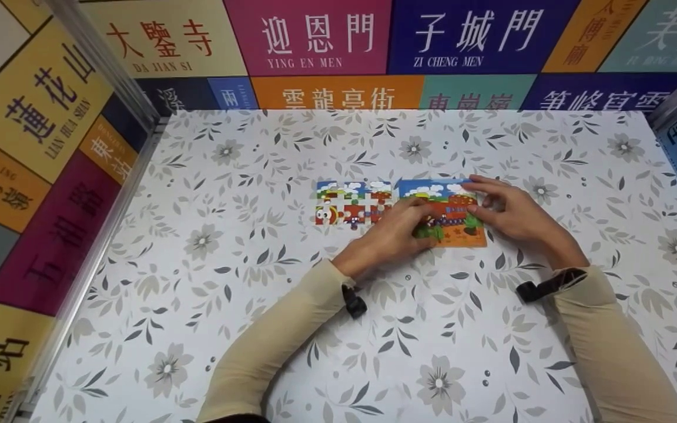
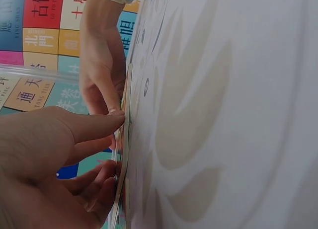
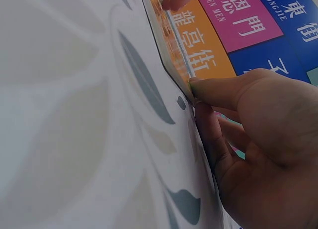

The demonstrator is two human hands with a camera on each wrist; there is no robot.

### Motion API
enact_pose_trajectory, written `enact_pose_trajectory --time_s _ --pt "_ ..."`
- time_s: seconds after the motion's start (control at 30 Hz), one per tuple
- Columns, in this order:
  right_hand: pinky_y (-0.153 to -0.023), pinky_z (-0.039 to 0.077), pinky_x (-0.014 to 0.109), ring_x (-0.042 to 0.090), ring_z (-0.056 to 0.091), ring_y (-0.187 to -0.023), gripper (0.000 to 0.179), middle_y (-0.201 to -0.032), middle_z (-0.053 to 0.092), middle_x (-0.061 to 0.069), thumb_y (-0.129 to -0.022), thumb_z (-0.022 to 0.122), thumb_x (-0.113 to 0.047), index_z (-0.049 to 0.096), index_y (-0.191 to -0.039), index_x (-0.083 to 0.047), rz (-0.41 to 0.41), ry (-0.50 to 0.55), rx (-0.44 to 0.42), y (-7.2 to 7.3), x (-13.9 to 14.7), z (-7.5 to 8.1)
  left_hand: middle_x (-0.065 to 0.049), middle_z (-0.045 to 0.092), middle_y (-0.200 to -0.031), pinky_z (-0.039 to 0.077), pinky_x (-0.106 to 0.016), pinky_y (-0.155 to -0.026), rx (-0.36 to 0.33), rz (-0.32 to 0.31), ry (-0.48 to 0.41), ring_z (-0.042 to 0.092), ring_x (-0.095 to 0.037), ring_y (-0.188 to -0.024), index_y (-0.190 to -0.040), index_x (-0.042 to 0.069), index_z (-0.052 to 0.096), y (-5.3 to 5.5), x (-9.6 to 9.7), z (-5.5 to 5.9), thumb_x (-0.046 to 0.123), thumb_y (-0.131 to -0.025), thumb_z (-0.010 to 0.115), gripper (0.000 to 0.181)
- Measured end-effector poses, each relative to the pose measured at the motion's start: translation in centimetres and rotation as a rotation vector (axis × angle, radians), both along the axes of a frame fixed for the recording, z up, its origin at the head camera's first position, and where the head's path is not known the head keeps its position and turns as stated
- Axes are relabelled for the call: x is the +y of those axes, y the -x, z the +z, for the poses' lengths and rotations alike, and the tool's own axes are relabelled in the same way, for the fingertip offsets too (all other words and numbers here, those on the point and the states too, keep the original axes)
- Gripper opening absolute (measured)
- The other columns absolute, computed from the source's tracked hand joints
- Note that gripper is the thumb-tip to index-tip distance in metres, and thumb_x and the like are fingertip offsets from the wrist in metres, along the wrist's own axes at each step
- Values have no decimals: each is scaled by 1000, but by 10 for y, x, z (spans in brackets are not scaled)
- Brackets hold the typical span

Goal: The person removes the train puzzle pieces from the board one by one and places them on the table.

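Note:
A rectangular jigsaw picture board [image 1: 459, 232] lies on the table, printed with a red train, clouds and orange ground. My left hand [image 1: 394, 232] holds its left side, bent fingers over the picture and thumb near the lower edge. In the left wrist view, the left thumb [image 2: 102, 125] meets the board's thin edge [image 2: 126, 97]. At the upper right, my right hand [image 1: 515, 211] pinches the board's margin; the right wrist view shows its thumb [image 3: 218, 92] and a finger at the corner. Directly left, several jigsaw pieces [image 1: 353, 211] with a matching picture lie in rows, partly hidden by my left hand.
A white table covering [image 1: 209, 329] printed with grey flowers and leaves spreads beneath everything. Colourful panels [image 1: 315, 35] with large lettering stand along the back and the left side. Dark straps with small cameras [image 1: 355, 302] circle both wrists over beige sleeves.

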State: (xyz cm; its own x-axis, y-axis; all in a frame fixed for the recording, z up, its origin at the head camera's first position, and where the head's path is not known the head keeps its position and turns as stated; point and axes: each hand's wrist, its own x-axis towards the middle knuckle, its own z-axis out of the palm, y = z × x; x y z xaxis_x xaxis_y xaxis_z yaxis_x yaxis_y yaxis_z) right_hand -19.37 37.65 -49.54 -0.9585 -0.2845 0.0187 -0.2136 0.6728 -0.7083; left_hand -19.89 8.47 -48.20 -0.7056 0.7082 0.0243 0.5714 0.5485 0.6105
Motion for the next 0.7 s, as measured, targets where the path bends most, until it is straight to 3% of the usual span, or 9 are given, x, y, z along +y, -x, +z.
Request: enact_pose_trajectory --time_s 0.33,0.5,0.7 --pt "-83 42 15 11 58 -97 52 -173 41 16 -105 74 -17 61 -154 -14 -16 1 -6 0 1 -2 1 61 -143 45 -35 -119 -57 10 -8 53 -19 -137 -144 21 68 -3 2 -1 26 -101 78 44" --pt "-82 42 14 10 57 -97 52 -173 40 16 -105 73 -18 61 -155 -14 -9 2 -6 0 2 -2 0 59 -148 45 -36 -118 -43 3 -33 53 -19 -138 -142 22 69 -2 3 -3 24 -101 78 42" --pt "-83 43 15 9 58 -98 50 -174 41 12 -107 71 -22 60 -156 -17 -11 3 -16 1 1 -1 1 56 -151 46 -33 -116 -57 25 -45 52 -17 -137 -150 23 62 -2 3 -4 26 -101 78 52"
